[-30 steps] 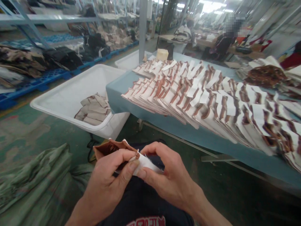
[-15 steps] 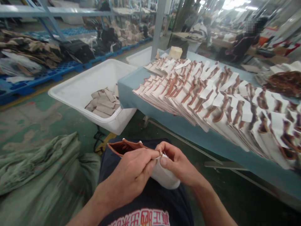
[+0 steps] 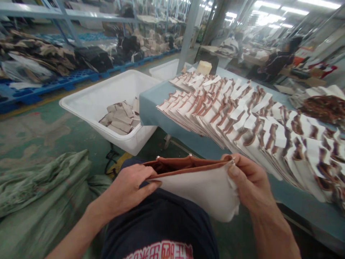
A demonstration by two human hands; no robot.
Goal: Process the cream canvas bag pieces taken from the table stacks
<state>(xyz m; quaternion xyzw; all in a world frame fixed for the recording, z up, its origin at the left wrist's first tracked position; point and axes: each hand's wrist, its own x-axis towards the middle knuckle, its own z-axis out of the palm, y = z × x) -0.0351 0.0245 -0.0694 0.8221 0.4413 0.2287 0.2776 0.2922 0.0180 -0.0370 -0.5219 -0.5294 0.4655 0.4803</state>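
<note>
A white fabric pouch (image 3: pixel 196 187) with a brown lining and brown-trimmed opening is stretched between my hands above my lap. My left hand (image 3: pixel 132 189) pinches its left end, thumb in front and fingers at the rim. At the top right corner, my right hand (image 3: pixel 248 180) grips the edge between thumb and fingers. The mouth gapes slightly and shows the brown inside. Small pale bits stand up along its far rim. Beneath it is the dark apron (image 3: pixel 159 219) on my lap, with red and white lettering.
To the right, a blue-covered table (image 3: pixel 151 104) bears rows of similar white and brown pieces (image 3: pixel 215 115). A white plastic tub (image 3: pixel 81 104) with flat grey-beige pieces stands ahead. Green cloth (image 3: pixel 54 201) is heaped at left. Behind the table sits a person (image 3: pixel 277 61).
My hands have moved apart, the right one out to the right. The pouch, bunched between them before, is now pulled out lengthwise, and its white side shows much more.
</note>
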